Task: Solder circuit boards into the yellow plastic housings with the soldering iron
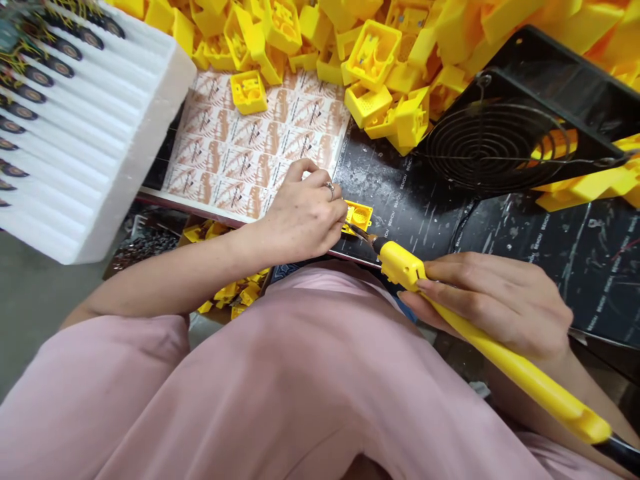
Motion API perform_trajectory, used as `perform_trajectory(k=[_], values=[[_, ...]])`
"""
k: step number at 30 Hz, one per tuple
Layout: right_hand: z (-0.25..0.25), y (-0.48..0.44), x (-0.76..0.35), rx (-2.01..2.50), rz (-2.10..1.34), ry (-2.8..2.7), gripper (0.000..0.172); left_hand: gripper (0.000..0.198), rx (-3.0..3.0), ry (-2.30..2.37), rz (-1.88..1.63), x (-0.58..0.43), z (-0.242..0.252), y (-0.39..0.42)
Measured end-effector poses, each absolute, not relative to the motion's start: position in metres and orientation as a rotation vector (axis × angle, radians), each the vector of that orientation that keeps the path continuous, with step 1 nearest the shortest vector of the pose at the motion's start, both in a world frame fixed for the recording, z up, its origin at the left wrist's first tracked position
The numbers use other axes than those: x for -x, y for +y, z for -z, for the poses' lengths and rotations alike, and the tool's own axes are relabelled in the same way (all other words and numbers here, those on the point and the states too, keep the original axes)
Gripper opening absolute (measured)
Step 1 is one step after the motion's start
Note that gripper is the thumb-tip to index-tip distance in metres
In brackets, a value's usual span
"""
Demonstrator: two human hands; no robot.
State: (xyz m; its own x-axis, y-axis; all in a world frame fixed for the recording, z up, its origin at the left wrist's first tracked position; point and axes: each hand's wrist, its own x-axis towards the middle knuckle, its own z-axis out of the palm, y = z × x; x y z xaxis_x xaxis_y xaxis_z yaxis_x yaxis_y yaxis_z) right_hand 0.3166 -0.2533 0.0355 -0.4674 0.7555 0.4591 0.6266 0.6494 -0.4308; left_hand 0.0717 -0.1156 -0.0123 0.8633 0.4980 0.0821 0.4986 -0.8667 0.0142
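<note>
A small yellow plastic case [360,215] lies open-side up near the front edge of the black bench. My left hand [313,207], with a ring on one finger, is closed over the case's left end; its fingertips are hidden. In my right hand [500,300] is a yellow soldering iron [400,263], gripped like a pen. Its metal tip reaches into the near left part of the case, close to my left fingers. Whether the tip touches a joint there cannot be made out.
Many yellow cases [373,53] are heaped along the back. A black fan [493,143] with a wire guard stands at right. A ribbed white foam tray [115,113] holding round speakers is at left. Printed sheets [240,153] cover the bench's left part. Below sits a box of yellow parts [245,293].
</note>
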Motion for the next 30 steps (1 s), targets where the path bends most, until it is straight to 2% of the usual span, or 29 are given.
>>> perform_trajectory(k=[2,4,6,9,13,16,20,24,28,30], values=[[-0.04,-0.26,-0.32,1.196,-0.294,-2.157,0.009,0.027,3.026,-0.811,0.062,-0.072,0.01,-0.116],[-0.04,-0.266,-0.324,1.381,-0.306,-2.053,0.027,0.025,3.053,-0.828,0.025,-0.071,0.008,-0.115],[-0.037,-0.269,-0.328,1.415,-0.282,-2.051,0.032,0.024,3.118,-0.898,0.005,-0.071,0.006,-0.115],[-0.027,-0.267,-0.331,1.297,-0.242,-2.114,0.025,0.024,3.216,-1.027,0.0,-0.072,0.004,-0.114],[-0.019,-0.261,-0.328,1.272,-0.225,-2.132,0.026,0.025,3.152,-0.946,-0.039,-0.073,0.005,-0.113],[-0.017,-0.253,-0.322,1.126,-0.221,-2.185,0.012,0.025,3.049,-0.829,-0.03,-0.074,0.006,-0.114],[-0.018,-0.244,-0.317,1.013,-0.192,-2.165,0.019,0.023,3.001,-0.774,0.07,-0.075,0.009,-0.114],[-0.028,-0.251,-0.321,1.082,-0.216,-2.197,0.011,0.021,3.027,-0.793,0.064,-0.076,0.011,-0.112],[-0.029,-0.262,-0.329,1.35,-0.223,-2.051,0.033,0.021,3.049,-0.813,0.017,-0.078,0.009,-0.11],[-0.022,-0.263,-0.333,1.322,-0.199,-2.028,0.029,0.021,3.071,-0.83,0.0,-0.077,0.007,-0.109]])
